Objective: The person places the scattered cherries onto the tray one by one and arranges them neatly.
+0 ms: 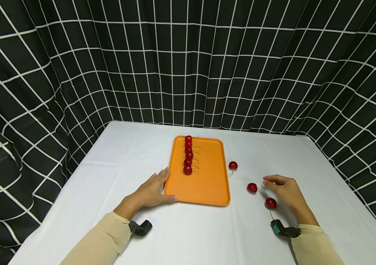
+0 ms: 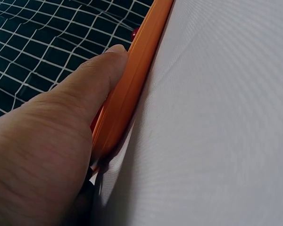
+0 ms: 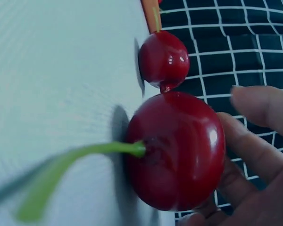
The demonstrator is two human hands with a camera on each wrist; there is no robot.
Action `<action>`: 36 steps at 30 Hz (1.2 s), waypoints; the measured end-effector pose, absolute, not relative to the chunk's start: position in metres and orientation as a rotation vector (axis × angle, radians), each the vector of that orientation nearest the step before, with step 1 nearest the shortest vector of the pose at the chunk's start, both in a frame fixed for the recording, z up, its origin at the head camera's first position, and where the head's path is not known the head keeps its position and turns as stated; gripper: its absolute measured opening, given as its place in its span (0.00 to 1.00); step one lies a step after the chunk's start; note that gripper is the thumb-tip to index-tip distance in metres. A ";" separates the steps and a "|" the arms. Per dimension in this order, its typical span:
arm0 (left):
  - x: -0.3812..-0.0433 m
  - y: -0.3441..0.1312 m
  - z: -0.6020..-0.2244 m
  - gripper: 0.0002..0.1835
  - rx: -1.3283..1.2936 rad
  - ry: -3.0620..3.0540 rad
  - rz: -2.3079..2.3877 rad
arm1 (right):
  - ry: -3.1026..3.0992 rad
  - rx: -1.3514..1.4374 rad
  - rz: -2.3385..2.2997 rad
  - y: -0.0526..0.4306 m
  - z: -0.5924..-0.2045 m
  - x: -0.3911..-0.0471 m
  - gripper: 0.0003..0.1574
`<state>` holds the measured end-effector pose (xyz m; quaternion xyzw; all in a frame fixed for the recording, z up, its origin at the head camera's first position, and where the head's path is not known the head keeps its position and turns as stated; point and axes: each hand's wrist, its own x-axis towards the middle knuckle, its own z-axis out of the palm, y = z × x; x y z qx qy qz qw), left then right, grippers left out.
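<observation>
My left hand (image 1: 152, 189) rests at the near left corner of an orange tray (image 1: 209, 176), its fingers stretched along the left side and its thumb on the near edge. In the left wrist view the thumb (image 2: 104, 66) lies against the tray's rim. Several red cherries (image 1: 188, 170) with stems form a row down the tray's left half. My right hand (image 1: 285, 191) hovers low over the table, fingers loosely bent and holding nothing. Just left of it lie two loose cherries, a nearer one (image 1: 270, 203) and a farther one (image 1: 252, 188). The nearer cherry (image 3: 179, 150) looms large before the right fingers.
Another loose cherry (image 1: 233, 165) lies just right of the tray, its stem toward the near side. A white cloth covers the table (image 1: 125, 147). Black curtains (image 1: 188, 62) with a white grid surround its back and sides. Dark bands with small devices (image 1: 140, 228) circle both wrists.
</observation>
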<state>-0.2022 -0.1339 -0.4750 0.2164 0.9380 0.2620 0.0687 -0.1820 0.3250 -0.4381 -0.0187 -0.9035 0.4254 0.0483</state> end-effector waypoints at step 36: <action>-0.200 -0.134 -0.479 0.60 0.651 2.823 0.799 | -2.798 0.014 1.015 0.320 -0.452 -0.181 0.15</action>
